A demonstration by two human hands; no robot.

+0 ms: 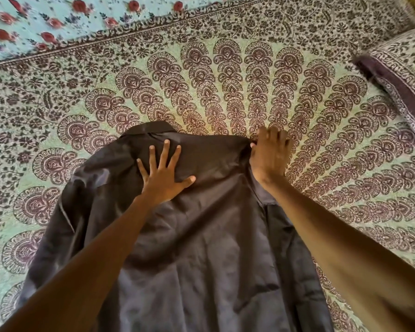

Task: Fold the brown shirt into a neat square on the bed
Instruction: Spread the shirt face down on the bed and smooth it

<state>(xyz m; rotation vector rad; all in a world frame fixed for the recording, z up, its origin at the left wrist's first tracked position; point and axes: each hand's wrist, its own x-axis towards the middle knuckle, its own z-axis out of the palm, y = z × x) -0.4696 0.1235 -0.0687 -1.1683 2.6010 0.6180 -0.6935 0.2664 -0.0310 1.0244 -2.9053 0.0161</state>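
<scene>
Shirt [201, 236] on bed [225, 80] | left hand [164, 174] flat, fingers spread, pressing | right hand [268, 153] grips shoulder

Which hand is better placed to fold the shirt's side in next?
The right hand, probably. It grips the shirt at the shoulder edge on that side, so it can carry that side inward. The left hand lies flat with spread fingers on the upper back, pinning it.

- We saw the brown shirt [201, 248] spread on the bed [225, 80], collar at the far end.
- Our left hand [164, 178] lay flat on its upper part, fingers spread.
- Our right hand [268, 154] gripped its right shoulder edge, fingers curled.
- A pillow [405, 75] lay far right, a floral sheet [46, 20] upper left.
</scene>
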